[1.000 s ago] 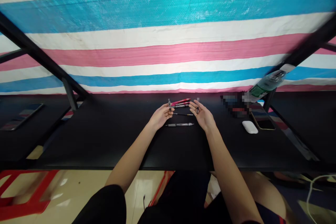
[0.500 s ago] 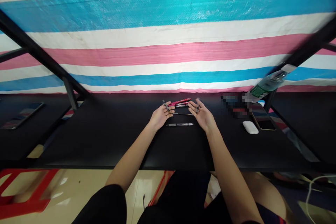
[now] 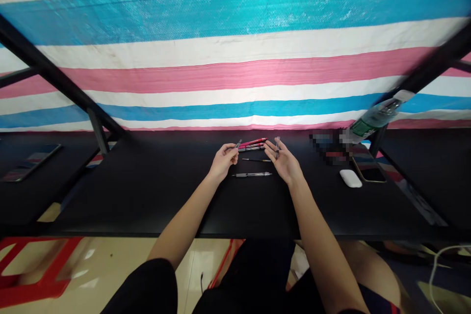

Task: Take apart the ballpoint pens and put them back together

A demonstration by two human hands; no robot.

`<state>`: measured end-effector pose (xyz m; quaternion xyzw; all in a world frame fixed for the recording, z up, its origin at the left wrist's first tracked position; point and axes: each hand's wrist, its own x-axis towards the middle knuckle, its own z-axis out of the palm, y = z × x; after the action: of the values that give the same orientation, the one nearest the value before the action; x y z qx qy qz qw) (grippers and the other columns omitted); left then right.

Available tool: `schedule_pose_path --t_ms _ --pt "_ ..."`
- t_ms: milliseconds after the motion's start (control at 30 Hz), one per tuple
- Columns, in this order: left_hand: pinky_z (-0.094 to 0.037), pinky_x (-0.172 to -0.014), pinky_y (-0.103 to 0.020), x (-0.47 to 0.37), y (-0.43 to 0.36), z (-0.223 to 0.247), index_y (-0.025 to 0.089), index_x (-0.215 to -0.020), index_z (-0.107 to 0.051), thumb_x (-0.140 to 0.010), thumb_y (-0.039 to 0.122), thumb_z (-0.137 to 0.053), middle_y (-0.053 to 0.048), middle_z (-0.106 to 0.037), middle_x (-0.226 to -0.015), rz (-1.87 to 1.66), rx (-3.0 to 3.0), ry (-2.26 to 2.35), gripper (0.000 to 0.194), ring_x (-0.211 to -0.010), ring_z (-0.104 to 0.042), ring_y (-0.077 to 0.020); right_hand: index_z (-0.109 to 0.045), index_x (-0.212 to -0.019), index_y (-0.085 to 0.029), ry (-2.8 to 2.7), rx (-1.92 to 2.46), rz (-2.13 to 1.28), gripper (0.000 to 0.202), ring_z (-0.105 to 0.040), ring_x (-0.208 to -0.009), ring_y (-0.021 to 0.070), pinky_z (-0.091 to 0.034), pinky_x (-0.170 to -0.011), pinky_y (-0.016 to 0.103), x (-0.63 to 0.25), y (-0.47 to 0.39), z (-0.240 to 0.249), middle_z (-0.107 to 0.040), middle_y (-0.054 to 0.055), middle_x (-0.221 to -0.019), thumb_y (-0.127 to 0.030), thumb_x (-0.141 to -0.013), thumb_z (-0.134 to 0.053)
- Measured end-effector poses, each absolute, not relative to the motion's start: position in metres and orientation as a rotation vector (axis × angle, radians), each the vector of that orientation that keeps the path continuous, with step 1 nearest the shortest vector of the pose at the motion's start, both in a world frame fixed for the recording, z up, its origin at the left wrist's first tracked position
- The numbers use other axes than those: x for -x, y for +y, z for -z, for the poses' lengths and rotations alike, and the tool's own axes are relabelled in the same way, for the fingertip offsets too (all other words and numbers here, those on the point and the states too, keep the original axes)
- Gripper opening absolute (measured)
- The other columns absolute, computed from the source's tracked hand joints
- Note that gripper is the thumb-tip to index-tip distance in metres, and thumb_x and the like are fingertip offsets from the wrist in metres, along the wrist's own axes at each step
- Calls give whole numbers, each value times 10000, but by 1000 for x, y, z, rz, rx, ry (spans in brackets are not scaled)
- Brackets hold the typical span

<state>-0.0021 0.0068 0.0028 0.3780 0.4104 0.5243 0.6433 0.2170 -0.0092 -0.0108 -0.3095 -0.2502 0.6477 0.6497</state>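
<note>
My left hand [image 3: 223, 161] is closed on a short grey pen part [image 3: 239, 143], which sticks up past the fingertips. My right hand [image 3: 287, 162] is turned palm inward, its fingers fairly straight, with a clear pen barrel piece [image 3: 277, 143] held against them by the thumb. Between the hands, a thin dark pen refill [image 3: 256, 160] lies on the black table [image 3: 154, 181]. Nearer me rests a whole clear pen with a grey grip [image 3: 252, 174]. Behind the refill lie several pens, among them a red pen [image 3: 257, 142], partly hidden by the hands.
At the right are a white earbud case [image 3: 351, 178], a phone [image 3: 371, 171] and a tilted plastic bottle [image 3: 377, 118]. Dark metal posts [image 3: 97, 130] flank the table, and a striped tarp [image 3: 235, 78] hangs behind. A red stool [image 3: 40, 284] stands at lower left.
My left hand's fingers have curled in around the grey pen part, which now tilts the other way, up to the right. My right hand has barely moved.
</note>
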Motion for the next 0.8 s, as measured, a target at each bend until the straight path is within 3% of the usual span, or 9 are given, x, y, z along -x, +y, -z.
schedule_pose_path --t_ms 367,533,633,800 --pt "-365 -513 -231 1 5 -7 143 -912 -592 -741 292 -750 8 -579 -680 -1167 -867 931 276 -561 -508 -82 -640 -1110 -222 -628 752 -1492 340 -646 -1166 205 -418 -1136 405 -213 -13 7 -729 70 -1072 -185 -772 -644" --pt "-364 -518 -233 1 5 -8 141 -916 -594 -741 281 -750 8 -579 -682 -1167 -869 945 273 -558 -510 -82 -622 -1168 -239 -698 758 -1524 463 -648 -1167 204 -462 -1102 399 -211 -18 7 -735 50 -1055 -101 -730 -679" --pt "-364 -517 -231 1 5 -7 141 -913 -594 -747 274 -736 8 -580 -682 -1158 -872 949 256 -559 -509 -81 -625 -1170 -226 -690 764 -1544 400 -665 -1140 210 -537 -1017 371 -212 -19 5 -736 72 -1101 -137 -781 -650" --pt "-366 -516 -232 1 5 -6 141 -910 -592 -741 295 -749 7 -580 -679 -1157 -874 947 277 -557 -512 -84 -619 -1196 -214 -688 786 -1579 315 -738 -938 188 -632 -723 262 -213 -19 3 -740 87 -1121 -246 -886 -571"
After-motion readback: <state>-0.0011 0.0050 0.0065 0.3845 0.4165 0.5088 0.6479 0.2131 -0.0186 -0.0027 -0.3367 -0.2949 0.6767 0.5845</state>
